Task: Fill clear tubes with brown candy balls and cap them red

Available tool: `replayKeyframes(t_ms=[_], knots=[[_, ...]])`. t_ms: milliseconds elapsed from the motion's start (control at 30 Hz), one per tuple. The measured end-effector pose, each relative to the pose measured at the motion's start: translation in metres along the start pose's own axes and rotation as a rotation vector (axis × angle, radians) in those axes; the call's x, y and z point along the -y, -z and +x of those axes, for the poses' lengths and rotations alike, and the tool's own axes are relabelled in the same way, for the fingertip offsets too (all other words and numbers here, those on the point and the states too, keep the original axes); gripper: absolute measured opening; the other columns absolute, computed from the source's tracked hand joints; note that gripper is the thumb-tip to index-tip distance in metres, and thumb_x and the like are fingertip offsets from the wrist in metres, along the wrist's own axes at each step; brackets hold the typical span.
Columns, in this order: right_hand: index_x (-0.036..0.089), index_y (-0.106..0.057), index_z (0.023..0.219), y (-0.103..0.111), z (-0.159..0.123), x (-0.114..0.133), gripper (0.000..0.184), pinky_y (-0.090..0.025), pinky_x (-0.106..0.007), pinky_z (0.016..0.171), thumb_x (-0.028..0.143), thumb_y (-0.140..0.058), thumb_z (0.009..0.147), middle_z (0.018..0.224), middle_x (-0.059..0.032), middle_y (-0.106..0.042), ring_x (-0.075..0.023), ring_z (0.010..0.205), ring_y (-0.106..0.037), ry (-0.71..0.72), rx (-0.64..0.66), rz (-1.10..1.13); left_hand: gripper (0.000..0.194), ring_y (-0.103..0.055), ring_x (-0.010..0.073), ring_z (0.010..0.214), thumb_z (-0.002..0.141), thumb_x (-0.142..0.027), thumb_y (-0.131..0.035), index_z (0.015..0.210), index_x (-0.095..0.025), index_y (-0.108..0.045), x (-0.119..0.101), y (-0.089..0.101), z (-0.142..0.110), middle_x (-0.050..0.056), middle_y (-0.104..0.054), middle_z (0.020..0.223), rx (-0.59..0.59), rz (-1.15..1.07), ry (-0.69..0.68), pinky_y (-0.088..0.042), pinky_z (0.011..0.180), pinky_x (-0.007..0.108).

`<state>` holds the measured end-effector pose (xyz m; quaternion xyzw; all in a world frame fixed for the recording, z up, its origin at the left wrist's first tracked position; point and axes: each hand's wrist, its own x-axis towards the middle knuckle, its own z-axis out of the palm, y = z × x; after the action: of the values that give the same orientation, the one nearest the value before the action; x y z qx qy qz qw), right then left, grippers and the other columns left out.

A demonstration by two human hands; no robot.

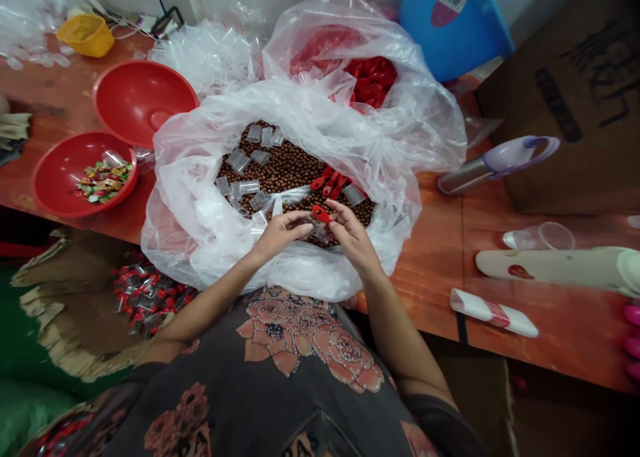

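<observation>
My right hand [354, 235] pinches a small red plastic cap [321, 213] between thumb and fingers. Close beside it, my left hand [283, 235] has its thumb and fingers closed on a small clear plastic container [315, 229], partly hidden by the fingers. Both hands are over a white plastic bag [187, 197], rolled open and filled with small brown balls [295, 160]. On the balls lie several clear plastic containers [239, 161] and several red caps [327, 182]. A whitish translucent piece [290, 197] lies among them, its kind unclear.
Behind is another bag [425, 110] with red pieces [373, 80]. At left stand two red bowls [145, 100], one holding wrapped candies [103, 180]. Below left, a torn carton [75, 303] holds filled red-capped containers [150, 290]. At right are a tumbler [493, 163] and a large carton [565, 110].
</observation>
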<state>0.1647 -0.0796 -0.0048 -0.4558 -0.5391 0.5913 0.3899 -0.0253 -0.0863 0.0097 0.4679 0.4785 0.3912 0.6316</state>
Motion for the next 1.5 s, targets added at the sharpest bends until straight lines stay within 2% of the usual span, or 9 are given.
replayKeyframes(t_ms=[167,267,433,767,967,1100,1233,1367,1500], knots=[[0.027,-0.061,0.127,0.003,-0.004,0.004,0.04,-0.048,-0.027,0.053,0.027,-0.045,0.09,0.074,0.0018,-0.06,-0.012,0.056,-0.05,-0.062,-0.012,0.055,0.031,-0.066,0.0176,0.097,0.08,-0.027,-0.07,0.109,-0.02,-0.073,0.005,0.003,0.0,0.007,-0.072,0.111,-0.003,0.005,-0.033,-0.052,0.087,0.031],[0.026,-0.062,0.127,0.002,-0.006,0.005,0.038,-0.052,-0.03,0.059,0.037,-0.052,0.092,0.09,-0.0023,-0.068,-0.0146,0.065,-0.058,0.001,0.014,-0.101,0.032,-0.066,0.0171,0.095,0.079,-0.027,-0.07,0.111,-0.02,-0.073,0.008,0.003,0.0,0.007,-0.073,0.108,0.004,-0.002,-0.043,-0.052,0.087,0.031],[0.032,-0.062,0.129,-0.001,-0.009,0.002,0.035,-0.052,-0.043,0.091,0.037,-0.052,0.096,0.118,-0.0061,-0.069,-0.0227,0.104,-0.063,0.29,-0.042,-0.462,0.034,-0.066,0.0164,0.092,0.078,-0.029,-0.071,0.111,-0.019,-0.073,0.007,0.002,-0.003,0.007,-0.073,0.107,0.023,0.002,-0.01,-0.052,0.084,0.03],[0.033,-0.051,0.14,0.001,-0.014,-0.016,0.041,-0.053,-0.042,0.089,0.03,-0.045,0.1,0.116,-0.0067,-0.069,-0.0222,0.103,-0.064,0.527,-0.037,-0.652,0.031,-0.065,0.0136,0.081,0.076,-0.029,-0.074,0.104,-0.019,-0.076,0.001,0.001,-0.006,0.006,-0.074,0.101,0.063,-0.058,0.053,-0.053,0.074,0.027],[0.022,-0.037,0.146,-0.006,-0.015,-0.017,0.076,-0.053,-0.048,0.093,0.049,-0.069,0.082,0.129,-0.0154,-0.061,-0.0308,0.114,-0.061,0.506,-0.051,-0.873,0.033,-0.065,0.0135,0.081,0.075,-0.036,-0.077,0.102,-0.017,-0.072,0.009,-0.011,-0.006,0.006,-0.072,0.097,0.006,-0.173,0.041,-0.053,0.076,0.026],[0.02,-0.04,0.14,-0.016,-0.017,-0.015,0.066,-0.055,-0.043,0.085,0.044,-0.066,0.084,0.118,-0.0147,-0.065,-0.028,0.102,-0.065,0.562,-0.053,-0.886,0.049,-0.062,0.0132,0.063,0.087,-0.062,-0.055,0.101,-0.016,-0.065,0.017,-0.026,-0.004,0.005,-0.068,0.075,-0.018,-0.331,0.17,-0.052,0.062,0.026],[0.017,-0.044,0.136,-0.019,-0.018,-0.013,0.064,-0.054,-0.043,0.083,0.042,-0.066,0.082,0.112,-0.0153,-0.067,-0.0287,0.098,-0.065,0.616,-0.006,-0.939,0.045,-0.052,0.0107,0.046,0.093,-0.058,-0.045,0.104,-0.017,-0.061,0.022,-0.039,-0.004,-0.001,-0.056,0.057,-0.087,-0.375,0.237,-0.042,0.045,0.022],[0.02,-0.047,0.135,-0.013,-0.017,-0.013,0.064,-0.052,-0.045,0.087,0.043,-0.07,0.08,0.114,-0.0138,-0.065,-0.0284,0.103,-0.062,0.515,0.087,-0.843,0.041,-0.049,0.0097,0.045,0.095,-0.051,-0.04,0.112,-0.019,-0.058,0.017,-0.039,-0.007,-0.001,-0.056,0.061,-0.154,-0.419,0.209,-0.041,0.044,0.021],[0.025,-0.053,0.126,-0.007,-0.015,-0.016,0.053,-0.055,-0.036,0.076,0.047,-0.07,0.081,0.101,-0.0052,-0.068,-0.0207,0.089,-0.065,0.222,-0.028,-0.344,0.041,-0.051,0.0105,0.048,0.095,-0.048,-0.038,0.122,-0.02,-0.053,0.01,-0.028,-0.012,-0.001,-0.059,0.065,-0.104,-0.418,0.193,-0.043,0.047,0.022]])
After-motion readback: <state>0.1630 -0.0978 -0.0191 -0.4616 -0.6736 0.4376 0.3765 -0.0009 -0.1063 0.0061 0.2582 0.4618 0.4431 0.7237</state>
